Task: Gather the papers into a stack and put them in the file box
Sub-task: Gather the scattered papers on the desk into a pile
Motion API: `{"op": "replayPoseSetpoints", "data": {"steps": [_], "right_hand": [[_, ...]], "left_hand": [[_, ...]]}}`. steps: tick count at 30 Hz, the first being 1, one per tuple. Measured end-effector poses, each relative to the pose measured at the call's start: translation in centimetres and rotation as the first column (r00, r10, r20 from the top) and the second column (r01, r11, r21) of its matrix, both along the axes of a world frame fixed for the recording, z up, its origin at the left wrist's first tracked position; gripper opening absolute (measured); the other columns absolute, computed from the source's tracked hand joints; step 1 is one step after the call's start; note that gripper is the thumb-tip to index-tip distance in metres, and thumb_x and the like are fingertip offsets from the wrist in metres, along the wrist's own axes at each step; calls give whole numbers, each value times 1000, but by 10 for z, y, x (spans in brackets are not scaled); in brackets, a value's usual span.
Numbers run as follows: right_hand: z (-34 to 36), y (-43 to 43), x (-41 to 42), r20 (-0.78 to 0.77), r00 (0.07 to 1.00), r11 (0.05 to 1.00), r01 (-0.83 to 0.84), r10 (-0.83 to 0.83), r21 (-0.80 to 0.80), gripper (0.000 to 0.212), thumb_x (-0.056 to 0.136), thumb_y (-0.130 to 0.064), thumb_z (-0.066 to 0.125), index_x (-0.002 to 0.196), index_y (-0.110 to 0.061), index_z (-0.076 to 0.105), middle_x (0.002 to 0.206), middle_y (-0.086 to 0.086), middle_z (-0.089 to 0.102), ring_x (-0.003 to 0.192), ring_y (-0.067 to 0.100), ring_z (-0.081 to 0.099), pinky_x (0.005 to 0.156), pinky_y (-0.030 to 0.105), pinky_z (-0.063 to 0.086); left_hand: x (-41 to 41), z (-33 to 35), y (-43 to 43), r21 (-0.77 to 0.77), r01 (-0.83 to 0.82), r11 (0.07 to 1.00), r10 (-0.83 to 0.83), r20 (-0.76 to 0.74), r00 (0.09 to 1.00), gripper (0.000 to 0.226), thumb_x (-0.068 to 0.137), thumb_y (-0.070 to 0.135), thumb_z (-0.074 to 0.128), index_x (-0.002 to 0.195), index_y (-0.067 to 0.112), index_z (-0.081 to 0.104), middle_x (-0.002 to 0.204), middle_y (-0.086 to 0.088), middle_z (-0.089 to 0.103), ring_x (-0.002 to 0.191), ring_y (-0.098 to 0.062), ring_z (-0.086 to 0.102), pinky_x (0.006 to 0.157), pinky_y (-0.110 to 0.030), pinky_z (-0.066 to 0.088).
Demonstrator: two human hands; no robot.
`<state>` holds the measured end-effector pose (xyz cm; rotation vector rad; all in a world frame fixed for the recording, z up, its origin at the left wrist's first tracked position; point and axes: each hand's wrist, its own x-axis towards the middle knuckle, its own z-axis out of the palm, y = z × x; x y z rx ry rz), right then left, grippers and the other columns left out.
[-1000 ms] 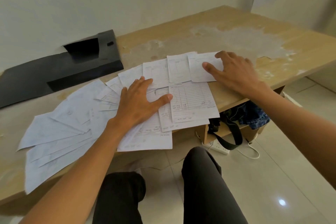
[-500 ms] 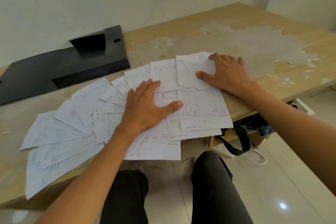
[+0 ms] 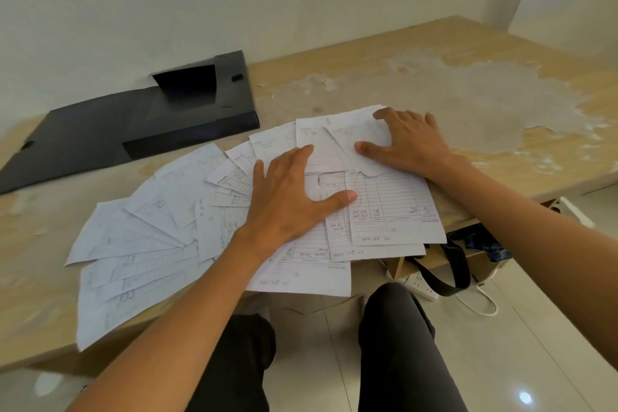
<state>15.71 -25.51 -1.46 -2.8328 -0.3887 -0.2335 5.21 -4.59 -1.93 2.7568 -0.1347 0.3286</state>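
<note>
Several white printed papers point(image 3: 160, 231) lie fanned across the wooden table point(image 3: 434, 84), some hanging over its front edge. My left hand point(image 3: 287, 197) lies flat on the middle of the fan, fingers spread, thumb out to the right. My right hand point(image 3: 408, 144) presses flat on the rightmost sheets point(image 3: 354, 137), which overlap their neighbours. A black file box point(image 3: 133, 120) lies flat at the back left by the wall, its flap open; neither hand touches it.
The table top has a large worn, peeling patch point(image 3: 485, 94) at the right. Under the table are a black strap bag point(image 3: 448, 264), blue cloth and a white power strip point(image 3: 418, 284) with cable. My dark-trousered legs sit below the edge.
My right hand has slid the rightmost sheets leftward over the neighbouring papers. My left hand has stayed pressed on the fan's middle. The camera has shifted a little.
</note>
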Motion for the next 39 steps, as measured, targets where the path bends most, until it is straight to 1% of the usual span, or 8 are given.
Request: {"op": "replayPoseSetpoints", "data": {"steps": [7,11,17,21,26,30,35,39], "right_hand": [[0,0,-1,-2,1000,998,-9,9,63,77,79,-75,40,135,-21,39,141,8,49,129,31,41,108,52,23],[-2,2,-3,-6,1000,1000,-19,19,18,80,78,-77,38,136,-23,38,141,7,47,130,30,39,108,53,21],[0,7,-3,-25,999,1000,-29,28,-10,80,78,-75,41,138,-23,35,142,9,45,131,32,37,109,55,18],[0,13,-2,-26,999,999,-47,47,5,79,78,-75,42,138,-23,35,141,9,47,130,32,39,109,56,18],[-2,19,0,-14,999,999,-51,51,13,79,78,-75,43,137,-23,35,142,9,46,130,31,38,109,55,18],[-3,19,1,-21,998,998,-54,54,18,80,77,-75,42,137,-23,35,142,9,45,131,31,37,110,57,17],[-2,20,-1,-21,998,998,-55,55,8,80,78,-74,43,138,-22,35,142,10,45,131,31,38,110,55,18],[0,24,-3,-14,998,998,-66,66,20,79,78,-73,45,138,-22,36,141,10,47,131,30,39,109,54,20]], "left_hand": [[-9,10,-6,138,-16,990,10,46,999,106,61,94,28,143,27,31,153,-3,32,141,-23,25,113,-51,-5],[-25,5,-15,124,8,992,3,-88,996,123,47,101,19,148,31,13,160,-3,11,146,-22,7,110,-48,-13],[-26,8,-5,-53,25,998,-38,-255,966,117,56,88,46,149,31,8,161,1,4,146,-17,1,115,-49,0],[-29,10,1,-98,48,994,-67,-196,978,101,73,67,61,150,32,5,161,4,-1,146,-14,-3,116,-44,1],[-54,3,-6,-46,100,994,-106,-141,984,115,55,95,33,148,35,2,160,6,-2,145,-10,-7,109,-38,-14],[-60,-4,0,42,12,999,-4,-180,984,126,48,98,25,148,30,-10,160,1,-10,144,-16,-16,104,-40,-23],[-55,-3,12,-43,-18,999,4,-285,958,126,51,88,38,147,27,-19,158,0,-19,142,-18,-23,102,-39,-24],[-52,-2,21,-62,-51,997,32,-273,961,117,69,73,56,147,29,-19,158,1,-21,141,-17,-25,104,-38,-21]]}}
